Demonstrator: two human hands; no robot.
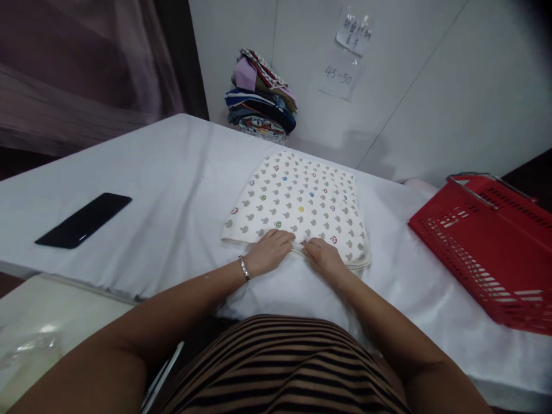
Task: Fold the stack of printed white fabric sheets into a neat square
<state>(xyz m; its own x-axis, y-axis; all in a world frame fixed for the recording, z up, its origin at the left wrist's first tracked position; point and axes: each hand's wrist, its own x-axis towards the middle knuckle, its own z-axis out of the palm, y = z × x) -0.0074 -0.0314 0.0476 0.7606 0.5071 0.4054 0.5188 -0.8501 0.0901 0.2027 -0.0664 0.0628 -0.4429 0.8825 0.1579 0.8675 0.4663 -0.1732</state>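
A folded white cloth (297, 201) with grey and coloured mushroom prints lies flat in several layers on the white-covered table. My left hand (271, 250) is closed on the middle of its near edge, fingers over the top. Just to the right, my right hand (323, 256) pinches the same edge, its thumb and fingers close to the left hand. Both thumbs are partly hidden. A silver bracelet (244, 268) sits on my left wrist.
A dark flat phone-like slab (84, 221) lies at the left of the white table cover (172, 172). A red plastic basket (487, 247) stands at the right. Folded clothes (263, 98) are piled by the wall, which carries paper labels (338, 77).
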